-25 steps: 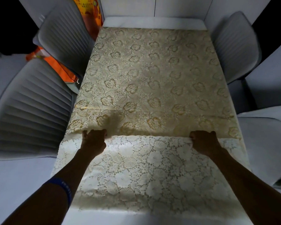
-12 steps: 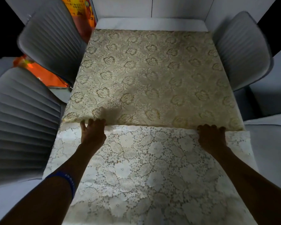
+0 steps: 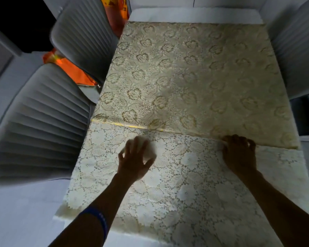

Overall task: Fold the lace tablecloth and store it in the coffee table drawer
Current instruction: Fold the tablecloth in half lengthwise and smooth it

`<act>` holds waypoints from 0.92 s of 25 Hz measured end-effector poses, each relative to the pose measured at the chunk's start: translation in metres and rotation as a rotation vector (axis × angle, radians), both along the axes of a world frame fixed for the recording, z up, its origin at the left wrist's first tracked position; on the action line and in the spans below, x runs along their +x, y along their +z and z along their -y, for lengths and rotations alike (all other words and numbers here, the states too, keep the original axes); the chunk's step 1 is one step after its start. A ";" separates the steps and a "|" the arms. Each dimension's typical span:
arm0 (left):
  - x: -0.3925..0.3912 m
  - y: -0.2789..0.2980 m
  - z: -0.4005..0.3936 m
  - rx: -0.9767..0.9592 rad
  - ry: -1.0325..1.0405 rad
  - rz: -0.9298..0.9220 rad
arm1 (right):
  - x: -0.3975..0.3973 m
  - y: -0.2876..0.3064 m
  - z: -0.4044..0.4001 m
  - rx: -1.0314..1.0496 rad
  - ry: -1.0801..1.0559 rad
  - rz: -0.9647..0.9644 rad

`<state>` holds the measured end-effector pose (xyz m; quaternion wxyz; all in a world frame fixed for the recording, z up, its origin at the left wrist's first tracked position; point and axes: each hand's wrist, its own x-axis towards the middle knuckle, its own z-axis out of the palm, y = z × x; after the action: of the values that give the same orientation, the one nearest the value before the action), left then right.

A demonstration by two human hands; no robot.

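Lace cloth [image 3: 185, 184] lying under both hands. Left hand [image 3: 135, 160] hovering spread, blurred; right hand [image 3: 239, 154] pinching far edge. Soft, light, snag-prone; likely best gripping edge corners.

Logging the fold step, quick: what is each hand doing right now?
Left hand: open, fingers spread over the lace tablecloth.
Right hand: fingers curled, gripping the lace tablecloth's edge.

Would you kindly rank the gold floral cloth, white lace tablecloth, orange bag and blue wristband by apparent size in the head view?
1-2. Gold floral cloth and white lace tablecloth: alike; the lace lies nearer the camera, so unsure.
3. Orange bag, partly hidden.
4. Blue wristband.
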<state>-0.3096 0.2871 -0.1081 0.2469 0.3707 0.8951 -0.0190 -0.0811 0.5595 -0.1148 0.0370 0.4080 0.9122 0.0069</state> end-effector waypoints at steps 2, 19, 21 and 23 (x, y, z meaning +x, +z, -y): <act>0.010 -0.003 0.002 -0.027 -0.001 -0.067 | -0.012 0.004 0.018 -0.009 -0.015 -0.077; 0.199 -0.010 0.044 0.116 -0.085 -0.260 | 0.062 -0.027 0.198 -0.228 -0.095 -0.246; 0.201 -0.015 0.068 0.090 0.021 -0.191 | 0.086 -0.034 0.246 -0.200 0.044 -0.253; 0.187 -0.016 0.113 0.093 0.057 -0.233 | 0.139 -0.046 0.251 -0.142 0.074 -0.168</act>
<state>-0.1231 0.1742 -0.1239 0.1243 0.3514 0.9278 -0.0132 0.0578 0.3083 -0.1609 -0.0111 0.3696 0.9247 -0.0908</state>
